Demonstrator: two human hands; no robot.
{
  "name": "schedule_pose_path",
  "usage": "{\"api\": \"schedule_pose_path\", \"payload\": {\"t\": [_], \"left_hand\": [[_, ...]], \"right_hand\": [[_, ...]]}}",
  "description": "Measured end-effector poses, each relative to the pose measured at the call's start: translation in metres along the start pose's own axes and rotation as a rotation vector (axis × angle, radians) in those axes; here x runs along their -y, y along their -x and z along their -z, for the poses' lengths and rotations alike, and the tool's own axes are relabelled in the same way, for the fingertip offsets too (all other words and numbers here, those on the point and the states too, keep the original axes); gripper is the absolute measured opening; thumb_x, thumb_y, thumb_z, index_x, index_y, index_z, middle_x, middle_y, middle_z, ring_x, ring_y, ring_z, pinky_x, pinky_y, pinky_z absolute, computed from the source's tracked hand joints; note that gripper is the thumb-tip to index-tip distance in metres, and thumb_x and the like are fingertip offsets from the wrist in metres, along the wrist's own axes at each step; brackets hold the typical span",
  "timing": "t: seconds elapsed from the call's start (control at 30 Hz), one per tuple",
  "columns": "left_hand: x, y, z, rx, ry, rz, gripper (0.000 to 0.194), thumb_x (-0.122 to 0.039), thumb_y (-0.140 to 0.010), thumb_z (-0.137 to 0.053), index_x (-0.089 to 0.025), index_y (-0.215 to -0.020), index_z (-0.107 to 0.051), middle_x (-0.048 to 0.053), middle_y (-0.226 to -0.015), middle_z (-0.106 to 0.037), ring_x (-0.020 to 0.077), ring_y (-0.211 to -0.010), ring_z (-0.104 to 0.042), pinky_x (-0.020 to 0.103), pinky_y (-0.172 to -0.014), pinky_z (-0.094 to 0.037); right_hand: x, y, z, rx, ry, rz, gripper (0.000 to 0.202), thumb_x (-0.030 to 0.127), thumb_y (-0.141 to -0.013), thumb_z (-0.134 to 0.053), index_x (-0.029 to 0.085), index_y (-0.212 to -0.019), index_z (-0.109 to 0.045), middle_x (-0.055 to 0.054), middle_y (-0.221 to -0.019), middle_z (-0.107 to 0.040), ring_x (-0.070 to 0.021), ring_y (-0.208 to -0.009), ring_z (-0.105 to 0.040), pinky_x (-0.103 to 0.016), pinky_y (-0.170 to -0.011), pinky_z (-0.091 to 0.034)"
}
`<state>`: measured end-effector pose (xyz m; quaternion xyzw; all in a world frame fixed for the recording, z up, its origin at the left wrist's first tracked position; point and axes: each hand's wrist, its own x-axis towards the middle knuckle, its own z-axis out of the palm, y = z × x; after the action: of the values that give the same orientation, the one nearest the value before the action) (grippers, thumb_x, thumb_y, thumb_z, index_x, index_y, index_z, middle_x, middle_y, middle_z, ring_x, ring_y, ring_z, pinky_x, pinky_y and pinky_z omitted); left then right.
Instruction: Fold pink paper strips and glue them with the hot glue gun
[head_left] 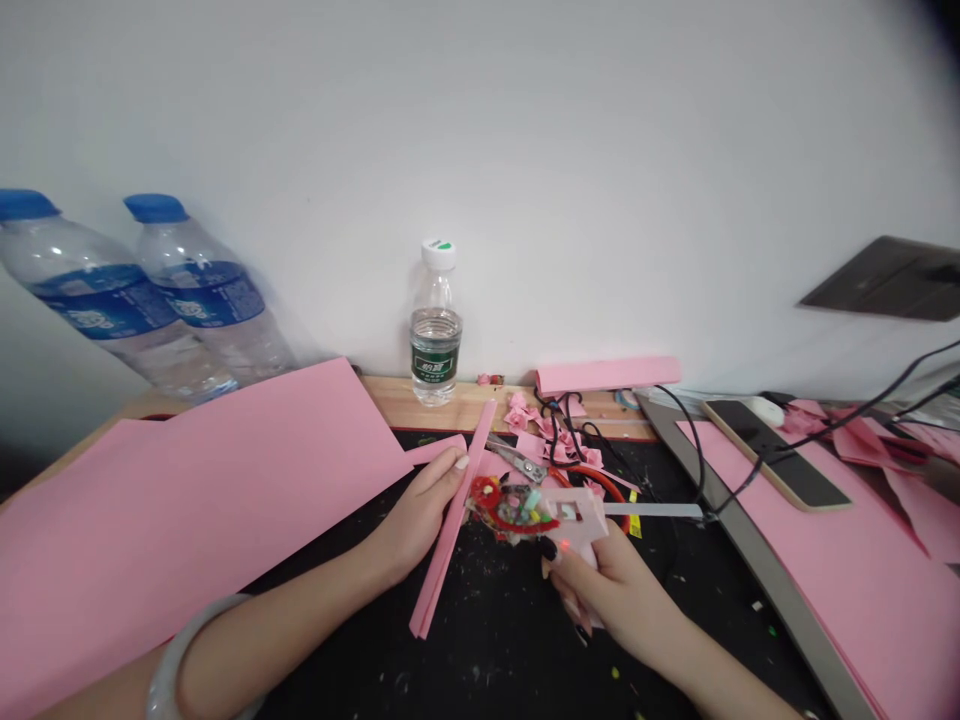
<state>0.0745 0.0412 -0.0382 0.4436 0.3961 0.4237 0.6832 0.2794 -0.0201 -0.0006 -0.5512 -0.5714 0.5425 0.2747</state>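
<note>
We've got a long, narrow, folded pink paper strip (451,530) in our L hand (424,510), thumb & fingers closed on it abt. midway; it slants up & away over the black work mat (510,640). In our R hand (592,575) the fingers are wrapped round the grip of a pale pink glue gun (581,505), a red light glowing on it, its front crusted w/ red, green & multicoloured bits. A translucent whitish glue stick (652,510) juts from its back. The gun's front end is right by the strip; can't tell if they touch.

Just behind: metal scissors w/ orange-red handles (525,465), partly hidden by the gun, & a cluster of small pink paper roses (525,412) w/ black cords among them. To our L, a big flat pink paper sheet (247,480); to our R, more pink sheets (862,580) w/ a dark-screened, gold-edged phone (780,455) on top. Clear plastic bottle w/ green label (436,345) stands near the wall, 2 larger blue-capped bottles (206,290) lean further L.
</note>
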Motion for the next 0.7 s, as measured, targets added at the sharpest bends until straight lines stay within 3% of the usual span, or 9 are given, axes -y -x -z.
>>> {"api": "schedule_pose_path", "payload": {"t": [0.2, 0.7], "left_hand": [[0.0018, -0.0002, 0.0002, 0.042, 0.013, 0.028, 0.027, -0.046, -0.090, -0.051, -0.020, -0.085, -0.053, -0.005, -0.061, -0.047, 0.0090, -0.054, -0.039, 0.022, -0.052, -0.030], [-0.0047, 0.0018, -0.0019, 0.121, -0.057, 0.014, 0.029, -0.044, -0.092, -0.045, -0.019, -0.078, -0.046, -0.004, -0.062, -0.045, 0.0095, -0.054, -0.036, 0.023, -0.050, -0.026]], "right_hand": [[-0.0024, -0.0012, 0.0015, -0.047, -0.044, -0.045, 0.041, 0.054, -0.082, -0.050, 0.018, -0.063, -0.053, 0.005, -0.040, -0.045, -0.0076, -0.034, -0.040, -0.018, -0.034, -0.028], [0.0012, -0.0032, 0.0022, -0.085, -0.062, -0.024, 0.044, 0.057, -0.082, -0.050, 0.017, -0.062, -0.051, 0.005, -0.040, -0.044, -0.0073, -0.033, -0.039, -0.019, -0.034, -0.026]]}}
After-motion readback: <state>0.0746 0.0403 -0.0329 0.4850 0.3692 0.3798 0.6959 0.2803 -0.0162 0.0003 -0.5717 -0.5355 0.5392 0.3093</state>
